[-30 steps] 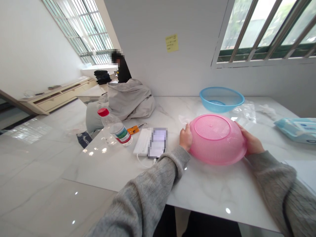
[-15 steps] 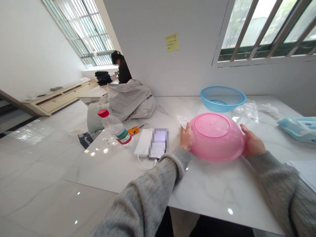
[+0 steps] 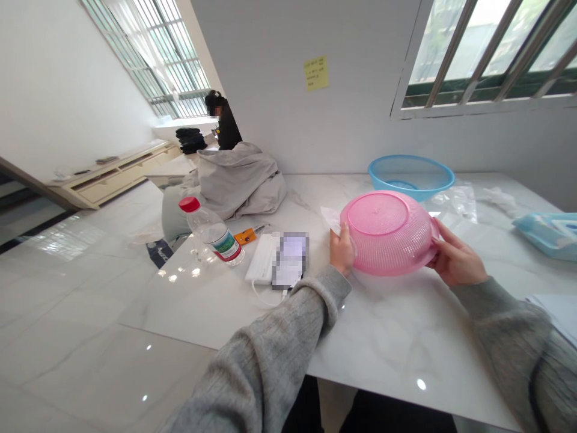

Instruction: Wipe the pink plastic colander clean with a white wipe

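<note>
A pink perforated plastic basket is upside down and lifted at its right side above the white marble table. My left hand grips its left rim, fingers curled. At the right rim my right hand pinches the edge from below and tips it up. A blue basket of the same kind stands upright just behind it.
Left of the basket lie a phone and a white power bank, a red-capped water bottle on its side and a grey garment. A blue wipes pack and clear plastic wrap are at the right. Another person sits far back by the window.
The pink basket lay flat on the table between both hands; now its right side is raised and my right hand has shifted to grip under the rim.
</note>
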Tool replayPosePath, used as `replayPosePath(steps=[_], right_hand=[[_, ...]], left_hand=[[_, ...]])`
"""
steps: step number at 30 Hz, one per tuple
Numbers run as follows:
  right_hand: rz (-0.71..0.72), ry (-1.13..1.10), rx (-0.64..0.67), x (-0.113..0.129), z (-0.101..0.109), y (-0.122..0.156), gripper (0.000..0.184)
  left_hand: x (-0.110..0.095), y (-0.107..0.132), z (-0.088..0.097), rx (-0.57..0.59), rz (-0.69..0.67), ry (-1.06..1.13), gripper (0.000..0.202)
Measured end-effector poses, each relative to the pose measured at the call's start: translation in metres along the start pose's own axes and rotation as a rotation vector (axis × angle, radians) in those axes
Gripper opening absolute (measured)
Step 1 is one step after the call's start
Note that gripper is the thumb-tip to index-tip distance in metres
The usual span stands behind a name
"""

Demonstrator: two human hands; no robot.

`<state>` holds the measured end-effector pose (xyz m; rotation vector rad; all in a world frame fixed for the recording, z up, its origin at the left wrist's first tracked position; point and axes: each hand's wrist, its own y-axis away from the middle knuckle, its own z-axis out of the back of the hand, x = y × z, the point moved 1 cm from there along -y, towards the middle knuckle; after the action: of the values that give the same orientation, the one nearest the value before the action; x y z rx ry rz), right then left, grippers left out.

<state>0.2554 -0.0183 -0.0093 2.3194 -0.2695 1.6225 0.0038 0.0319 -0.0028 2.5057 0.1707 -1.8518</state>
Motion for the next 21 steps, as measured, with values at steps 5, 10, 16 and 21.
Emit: replayPosePath(steps=[5,10,16,21], right_hand=[[-0.041,-0.077,-0.030,0.011,-0.009,0.008,0.086],[-0.044,-0.120,-0.037,0.013,-0.008,0.008,0.065],[-0.044,-0.086,0.071,0.008,0.001,0.006,0.062],[-0.065,-0.074,0.110,0.006,0.008,-0.001,0.067]], left_hand=[[0.000,0.001,0.001,-0.078,0.085,-0.016,0.055],[0.002,0.000,0.002,-0.115,0.186,-0.013,0.056],[0.002,0.000,0.002,-0.166,0.179,0.008,0.049],[0.001,-0.001,0.002,-0.181,0.197,0.031,0.043]])
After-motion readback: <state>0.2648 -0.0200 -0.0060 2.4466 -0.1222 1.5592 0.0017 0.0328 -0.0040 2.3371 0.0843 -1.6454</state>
